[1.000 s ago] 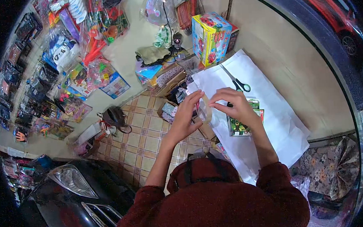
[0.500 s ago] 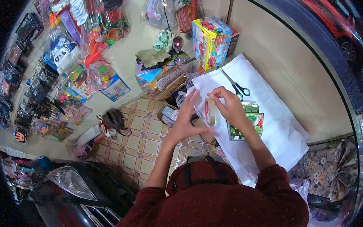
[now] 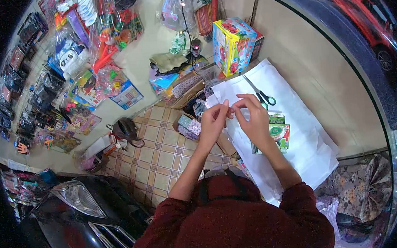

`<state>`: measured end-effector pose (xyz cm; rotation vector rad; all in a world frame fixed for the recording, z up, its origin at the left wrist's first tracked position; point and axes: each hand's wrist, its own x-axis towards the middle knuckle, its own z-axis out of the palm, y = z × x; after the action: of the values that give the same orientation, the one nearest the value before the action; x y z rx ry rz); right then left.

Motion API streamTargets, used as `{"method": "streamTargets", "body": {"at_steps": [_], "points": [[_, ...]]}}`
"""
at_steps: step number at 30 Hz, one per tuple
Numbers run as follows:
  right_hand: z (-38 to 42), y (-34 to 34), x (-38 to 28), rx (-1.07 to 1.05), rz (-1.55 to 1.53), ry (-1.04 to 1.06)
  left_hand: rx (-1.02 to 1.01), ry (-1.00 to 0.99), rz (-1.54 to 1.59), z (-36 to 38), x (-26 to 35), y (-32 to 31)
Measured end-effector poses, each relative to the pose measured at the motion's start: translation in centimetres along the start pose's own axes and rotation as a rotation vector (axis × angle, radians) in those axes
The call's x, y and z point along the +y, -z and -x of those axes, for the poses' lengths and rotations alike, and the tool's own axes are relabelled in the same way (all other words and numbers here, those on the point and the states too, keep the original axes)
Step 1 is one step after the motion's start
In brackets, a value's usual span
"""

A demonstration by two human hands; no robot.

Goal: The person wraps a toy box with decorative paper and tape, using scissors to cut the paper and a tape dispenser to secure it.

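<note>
Just right of the right hand (image 3: 254,116), a green printed box (image 3: 279,131) seems to read "COLOR", the word before it too small; lettering on the yellow-and-blue carton (image 3: 234,46) farther ahead is illegible.

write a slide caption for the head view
Left hand and right hand, fingertips close together near the edge of white paper where scissors and green packages lie.
</note>
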<state>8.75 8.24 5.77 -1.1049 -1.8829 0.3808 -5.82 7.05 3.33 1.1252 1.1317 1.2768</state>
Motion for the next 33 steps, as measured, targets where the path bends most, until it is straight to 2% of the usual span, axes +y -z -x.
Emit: {"method": "streamTargets", "body": {"at_steps": [6, 9, 12, 18, 21, 25, 28, 29, 32, 33], "points": [[0.4, -0.3, -0.5, -0.07, 0.099, -0.012, 0.0, -0.079, -0.044, -0.2, -0.8, 0.5], [0.5, -0.2, -0.3, -0.123, 0.044, 0.016, -0.04, -0.114, 0.031, -0.1, -1.1, 1.1], [0.4, 0.0, -0.1, -0.174, -0.163, -0.011, -0.004, -0.094, 0.134, 0.2, -1.7, 1.4], [0.2, 0.1, 1.9, -0.353, -0.444, -0.003, -0.06, -0.075, 0.087, 0.4, -2.1, 2.8], [-0.1, 0.3, 2.3, -0.446, -0.579, -0.129, -0.068, -0.121, 0.018, 0.7, -1.7, 3.2], [-0.9, 0.6, 2.7, -0.424, -0.768, -0.263, -0.072, -0.156, -0.005, 1.1, -1.6, 3.9], [-1.6, 1.6, 2.5, -0.436, -0.631, -0.135, -0.041, -0.188, 0.108, 1.4, -0.9, 4.4], [-1.8, 2.4, 2.1, -0.503, -0.507, -0.086, -0.033, -0.187, 0.192, 1.5, -0.9, 4.8], [-1.1, 1.6, 4.4, -0.74, -0.531, -0.159, -0.03, -0.162, 0.335, 1.7, -0.5, 5.3], [0.2, 0.5, 4.3, -0.515, -0.574, -0.142, -0.046, -0.159, 0.373, 1.8, -0.2, 5.4]]}}
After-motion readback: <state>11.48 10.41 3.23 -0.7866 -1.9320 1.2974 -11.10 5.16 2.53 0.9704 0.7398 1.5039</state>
